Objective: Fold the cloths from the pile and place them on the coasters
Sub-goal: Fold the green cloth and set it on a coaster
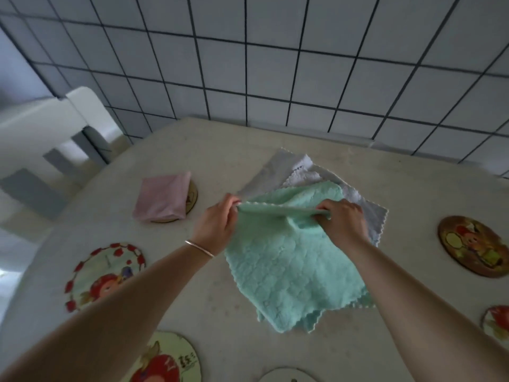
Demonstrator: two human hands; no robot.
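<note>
While the green cloth (pixel 289 260) drapes from the pile (pixel 303 172) toward the desk's (pixel 220 312) near edge, both hands pinch its far edge: the left hand (pixel 217 224) at one corner, the right hand (pixel 341 219) at the other, each grip clenched on fabric, probably so the edge stays taut for a fold. One pink cloth (pixel 162 197) already sits folded on a coaster (pixel 192 194) near the far left corner; other coasters lie bare.

Head view, steeply downward, close over table (pixel 209 150)
</note>
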